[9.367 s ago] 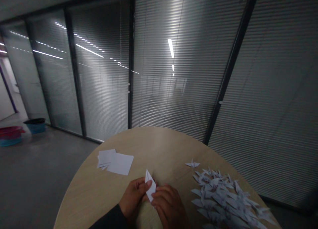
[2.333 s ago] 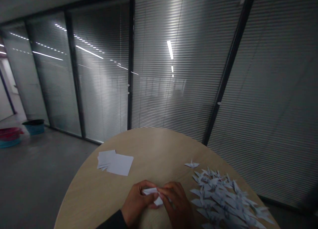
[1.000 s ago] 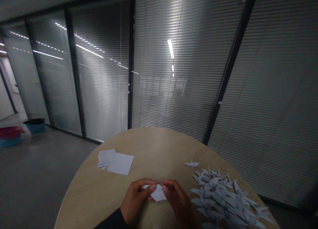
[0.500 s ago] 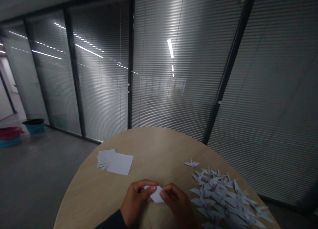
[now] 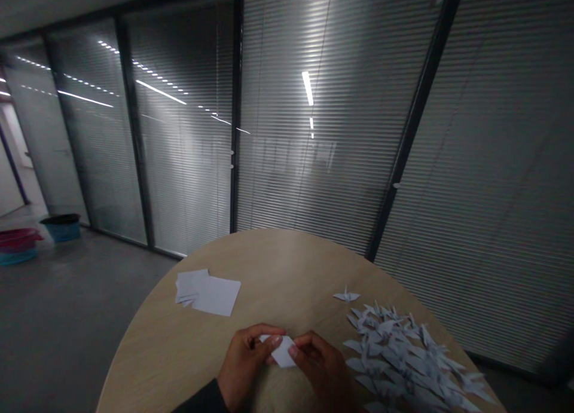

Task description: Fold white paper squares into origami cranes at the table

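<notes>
A small folded piece of white paper (image 5: 282, 352) is held between both hands just above the near part of the round table. My left hand (image 5: 246, 356) pinches its left side, thumb on top and index finger along the far edge. My right hand (image 5: 320, 362) grips the right corner between thumb and fingertips. To the right of my right hand lies a heap of folded white paper cranes (image 5: 403, 359), and one single paper crane (image 5: 346, 296) sits apart at the heap's far side.
Several loose square sheets of white paper (image 5: 217, 294) lie overlapping on the left of the wooden table (image 5: 278, 257). Glass partitions with blinds (image 5: 314, 186) stand behind it. On the floor at far left are a dark-rimmed blue bin (image 5: 63, 229) and a red-and-blue bin (image 5: 18, 245).
Almost nothing differs. The fingertips of my right hand have shifted very slightly on the folded paper, while my left hand keeps its place.
</notes>
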Action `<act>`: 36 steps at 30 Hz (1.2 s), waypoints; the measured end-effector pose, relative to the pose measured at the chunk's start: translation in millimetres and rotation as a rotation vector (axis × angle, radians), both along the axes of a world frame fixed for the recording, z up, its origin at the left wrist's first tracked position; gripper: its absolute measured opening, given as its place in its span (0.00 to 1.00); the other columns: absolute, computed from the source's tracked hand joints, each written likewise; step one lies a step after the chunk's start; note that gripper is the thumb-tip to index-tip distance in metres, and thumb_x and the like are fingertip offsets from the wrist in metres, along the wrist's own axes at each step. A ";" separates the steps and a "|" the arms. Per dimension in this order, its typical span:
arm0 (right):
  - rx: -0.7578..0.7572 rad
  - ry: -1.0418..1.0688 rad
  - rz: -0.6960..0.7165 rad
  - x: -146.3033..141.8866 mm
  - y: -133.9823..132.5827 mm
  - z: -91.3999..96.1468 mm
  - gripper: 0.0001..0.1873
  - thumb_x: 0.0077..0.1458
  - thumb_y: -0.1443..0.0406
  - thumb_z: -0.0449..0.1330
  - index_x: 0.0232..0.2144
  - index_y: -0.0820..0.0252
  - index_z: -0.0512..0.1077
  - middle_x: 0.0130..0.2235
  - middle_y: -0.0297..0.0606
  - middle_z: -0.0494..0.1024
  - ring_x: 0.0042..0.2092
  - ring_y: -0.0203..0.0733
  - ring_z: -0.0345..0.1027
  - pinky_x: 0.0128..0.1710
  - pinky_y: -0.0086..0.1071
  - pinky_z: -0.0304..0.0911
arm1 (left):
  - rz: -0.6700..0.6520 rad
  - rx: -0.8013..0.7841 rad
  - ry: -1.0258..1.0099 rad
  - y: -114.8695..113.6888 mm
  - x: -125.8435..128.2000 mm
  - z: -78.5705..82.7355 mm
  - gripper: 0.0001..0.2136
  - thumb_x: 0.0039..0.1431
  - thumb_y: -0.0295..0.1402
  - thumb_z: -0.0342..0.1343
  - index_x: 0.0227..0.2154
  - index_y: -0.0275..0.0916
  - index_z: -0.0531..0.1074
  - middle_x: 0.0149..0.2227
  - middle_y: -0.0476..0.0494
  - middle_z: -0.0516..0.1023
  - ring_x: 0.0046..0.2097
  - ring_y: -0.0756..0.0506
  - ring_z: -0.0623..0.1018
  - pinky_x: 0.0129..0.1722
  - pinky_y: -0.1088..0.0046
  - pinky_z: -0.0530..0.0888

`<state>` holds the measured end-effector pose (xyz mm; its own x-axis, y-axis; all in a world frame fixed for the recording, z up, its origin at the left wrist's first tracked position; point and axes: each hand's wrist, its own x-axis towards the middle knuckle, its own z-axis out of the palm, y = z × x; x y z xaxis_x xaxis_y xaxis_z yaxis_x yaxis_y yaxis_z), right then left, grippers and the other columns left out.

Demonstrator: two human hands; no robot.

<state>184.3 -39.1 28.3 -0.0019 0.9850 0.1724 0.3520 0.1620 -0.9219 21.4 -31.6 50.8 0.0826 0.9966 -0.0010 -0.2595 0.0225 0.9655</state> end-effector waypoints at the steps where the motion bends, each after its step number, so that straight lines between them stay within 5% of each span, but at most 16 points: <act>1: -0.001 -0.004 0.001 0.5 -0.1 -0.4 0.16 0.48 0.50 0.59 0.26 0.56 0.75 0.28 0.36 0.80 0.34 0.45 0.73 0.35 0.32 0.65 | -0.001 0.008 0.004 0.2 -0.1 -0.8 0.24 0.28 0.52 0.73 0.23 0.34 0.83 0.19 0.44 0.77 0.22 0.49 0.69 0.25 0.74 0.65; 21: 0.048 -0.004 -0.028 -0.7 1.2 -3.2 0.13 0.47 0.53 0.59 0.23 0.55 0.74 0.27 0.36 0.80 0.33 0.45 0.73 0.35 0.32 0.65 | -0.011 0.028 0.073 -2.4 -0.6 3.8 0.24 0.31 0.53 0.71 0.24 0.35 0.83 0.18 0.47 0.75 0.22 0.50 0.67 0.24 0.74 0.62; 28: 0.046 0.007 -0.030 -1.2 -0.6 2.2 0.11 0.44 0.55 0.61 0.21 0.55 0.74 0.25 0.34 0.79 0.31 0.45 0.73 0.34 0.32 0.65 | -0.022 0.097 0.030 -4.3 -1.1 -4.7 0.25 0.39 0.50 0.70 0.35 0.36 0.76 0.19 0.53 0.71 0.23 0.51 0.66 0.25 0.76 0.60; 36: 0.023 0.047 0.012 1.8 0.7 -1.4 0.15 0.46 0.52 0.60 0.23 0.56 0.75 0.26 0.35 0.79 0.31 0.44 0.72 0.33 0.31 0.64 | -0.091 0.097 -0.063 -4.3 -2.4 -7.0 0.23 0.44 0.49 0.68 0.36 0.37 0.72 0.19 0.53 0.71 0.24 0.50 0.67 0.27 0.75 0.62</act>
<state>186.1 -38.4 26.9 -0.0047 0.9807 0.1953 0.3061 0.1873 -0.9334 19.0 -35.8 43.8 0.1697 0.9801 0.1031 -0.3210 -0.0440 0.9461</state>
